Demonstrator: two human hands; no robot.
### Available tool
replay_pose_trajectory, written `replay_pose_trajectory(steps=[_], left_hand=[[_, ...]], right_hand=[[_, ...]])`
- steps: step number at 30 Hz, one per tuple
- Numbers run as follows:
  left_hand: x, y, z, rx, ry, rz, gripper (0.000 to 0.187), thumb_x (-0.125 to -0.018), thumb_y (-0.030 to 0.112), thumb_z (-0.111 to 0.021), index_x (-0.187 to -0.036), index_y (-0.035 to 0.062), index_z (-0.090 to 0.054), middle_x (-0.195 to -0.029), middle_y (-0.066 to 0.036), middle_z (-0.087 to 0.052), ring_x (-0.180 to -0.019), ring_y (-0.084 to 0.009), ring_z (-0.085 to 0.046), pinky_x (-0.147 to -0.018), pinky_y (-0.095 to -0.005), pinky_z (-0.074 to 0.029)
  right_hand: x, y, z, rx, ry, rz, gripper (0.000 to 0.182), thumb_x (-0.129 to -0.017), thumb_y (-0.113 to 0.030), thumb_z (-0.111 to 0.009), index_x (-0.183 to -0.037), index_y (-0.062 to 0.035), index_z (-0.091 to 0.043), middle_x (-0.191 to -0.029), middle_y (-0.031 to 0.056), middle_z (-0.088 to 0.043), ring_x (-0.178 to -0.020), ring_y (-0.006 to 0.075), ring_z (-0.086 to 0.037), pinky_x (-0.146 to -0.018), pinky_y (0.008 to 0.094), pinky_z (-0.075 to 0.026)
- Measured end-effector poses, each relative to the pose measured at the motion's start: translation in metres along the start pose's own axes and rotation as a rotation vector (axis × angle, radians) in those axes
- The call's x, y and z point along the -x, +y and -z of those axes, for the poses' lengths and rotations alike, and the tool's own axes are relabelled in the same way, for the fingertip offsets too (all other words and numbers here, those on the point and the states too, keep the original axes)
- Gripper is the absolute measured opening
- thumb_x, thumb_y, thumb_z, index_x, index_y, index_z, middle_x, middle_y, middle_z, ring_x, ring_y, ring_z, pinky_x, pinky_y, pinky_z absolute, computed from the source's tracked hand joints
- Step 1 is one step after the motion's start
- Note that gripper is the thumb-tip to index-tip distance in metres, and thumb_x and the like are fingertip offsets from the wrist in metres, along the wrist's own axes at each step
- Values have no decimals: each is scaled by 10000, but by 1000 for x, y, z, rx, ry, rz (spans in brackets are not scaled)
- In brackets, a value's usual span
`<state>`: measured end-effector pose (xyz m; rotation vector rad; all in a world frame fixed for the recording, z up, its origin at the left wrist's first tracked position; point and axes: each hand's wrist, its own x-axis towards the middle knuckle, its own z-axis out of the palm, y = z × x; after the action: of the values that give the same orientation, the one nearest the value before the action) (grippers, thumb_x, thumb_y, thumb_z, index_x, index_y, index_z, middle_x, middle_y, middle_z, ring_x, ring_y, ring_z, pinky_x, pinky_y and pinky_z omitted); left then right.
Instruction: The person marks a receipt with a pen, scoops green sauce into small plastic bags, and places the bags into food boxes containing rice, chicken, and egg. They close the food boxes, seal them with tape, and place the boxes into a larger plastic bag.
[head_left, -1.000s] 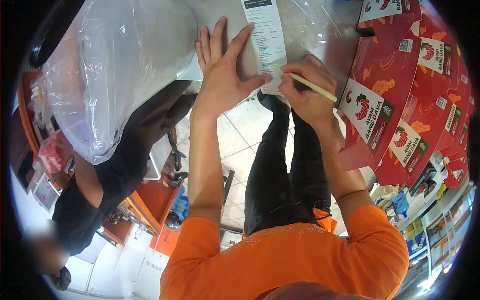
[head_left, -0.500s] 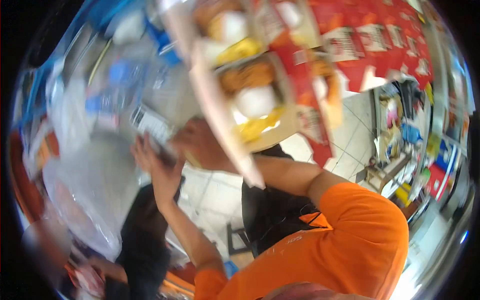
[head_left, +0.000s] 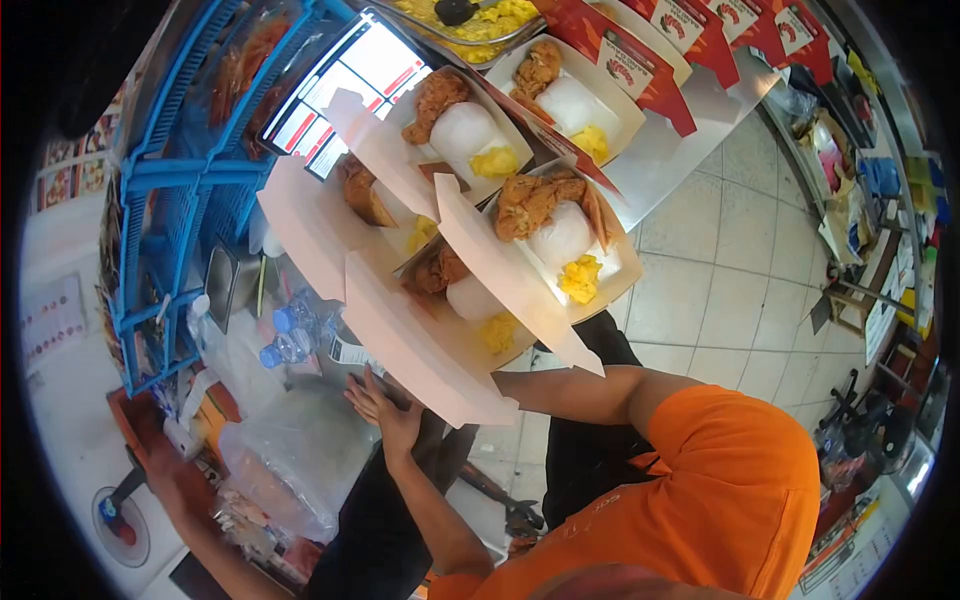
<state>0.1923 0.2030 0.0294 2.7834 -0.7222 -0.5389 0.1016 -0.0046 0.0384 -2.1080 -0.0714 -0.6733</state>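
Observation:
My left hand (head_left: 385, 412) is stretched out with its fingers extended, below the open meal boxes. Close to its thumb is a dark edge that I cannot identify. My right hand is hidden behind the nearest box; only the forearm (head_left: 575, 392) shows, running under it. In the open cardboard box (head_left: 610, 265) at the right lie fried chicken (head_left: 535, 205), a white rice mound (head_left: 562, 238) and scrambled egg (head_left: 580, 279). The nearer box (head_left: 430, 345) holds similar food. A white label with printed text (head_left: 350, 345) sits just above my left hand.
A lit screen (head_left: 350, 85) stands behind the boxes, beside blue plastic crates (head_left: 185, 175). Red-sleeved boxes (head_left: 640, 75) line the counter. Bottles with blue caps (head_left: 290, 335) and a clear plastic bag (head_left: 300, 455) lie left. Another person's arm (head_left: 210, 535) reaches in at lower left.
The view has shifted, so the boxes appear lower and further left and now cover my right hand. My left hand appears lower and further right. The other person's arm now reaches upward.

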Motion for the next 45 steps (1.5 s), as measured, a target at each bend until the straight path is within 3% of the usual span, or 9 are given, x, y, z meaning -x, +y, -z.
replay_pose_trajectory(steps=[6, 11, 18, 22, 26, 27, 30, 33, 45], left_hand=[[1, -13, -9, -95, 36, -24, 1229, -710, 396, -878, -1620, 183, -80, -1665, -231, 50, -1524, -482, 100, -1209, -619, 21], [1, 1, -6, -66, 39, 53, 1211, -694, 330, -867, -1622, 187, -102, -1667, -226, 31, -1527, -476, 105, -1209, -612, 27], [1, 13, -9, -116, 118, 44, 998, -783, 270, -717, -1624, 207, -183, -1674, -231, -18, -1529, -486, 68, -1206, -614, -5], [2, 12, -8, -142, 124, 37, 1028, -756, 325, -756, -1619, 198, -213, -1668, -238, -59, -1525, -496, 21, -1208, -612, -37], [1, 34, 0, -47, 202, 30, 1141, -641, 501, -876, -1588, 191, -318, -1653, -256, -122, -1507, -521, -67, -1203, -616, -104], [2, 43, 6, -2, 182, 65, 1146, -638, 520, -880, -1584, 188, -325, -1650, -265, -118, -1506, -523, -62, -1204, -613, -108], [5, 43, 10, 28, 155, 122, 1269, -492, 572, -926, -1567, 211, -356, -1647, -266, -118, -1509, -527, -25, -1213, -602, -85], [3, 39, 11, 60, 174, 107, 1269, -465, 590, -924, -1557, 246, -377, -1648, -255, -134, -1515, -520, -14, -1212, -604, -41], [6, 28, -1, 137, 268, 68, 1202, -491, 559, -920, -1544, 326, -389, -1652, -214, -169, -1514, -514, -43, -1206, -620, -48]], right_hand=[[6, -2, -4, -68, 1, -34, 334, -861, -69, -693, -1189, -60, -628, -898, 16, -641, -870, 172, -585, -795, 331, -504], [5, -4, -10, -101, -30, -45, 336, -869, -56, -687, -1198, -56, -620, -892, 17, -640, -854, 163, -586, -779, 324, -507], [8, 5, -27, -217, -94, -147, 338, -881, -39, -679, -1211, -51, -610, -884, 18, -638, -831, 150, -587, -755, 313, -512], [21, 13, -52, -453, -117, -325, 340, -888, -28, -675, -1219, -48, -604, -879, 18, -637, -818, 143, -587, -742, 307, -514], [47, 23, -67, -943, -96, -735, 341, -894, -18, -670, -1227, -45, -598, -875, 19, -636, -805, 135, -588, -729, 301, -517], [61, 43, -77, -712, 62, -438, 373, -916, 27, -618, -1277, -41, -555, -874, 38, -663, -719, 98, -608, -631, 268, -510], [7, 5, -15, -536, 11, -592, 161, -878, -34, -714, -1033, -15, -675, -795, 84, -727, -724, 123, -708, -634, 284, -559], [-5, 12, -9, -313, -106, -375, 120, -822, -33, -727, -931, -43, -677, -744, 95, -698, -596, 170, -680, -561, 286, -533], [-5, 5, -27, -161, -136, -313, 132, -774, -11, -738, -894, -21, -684, -743, 99, -678, -579, 202, -661, -552, 300, -527]])
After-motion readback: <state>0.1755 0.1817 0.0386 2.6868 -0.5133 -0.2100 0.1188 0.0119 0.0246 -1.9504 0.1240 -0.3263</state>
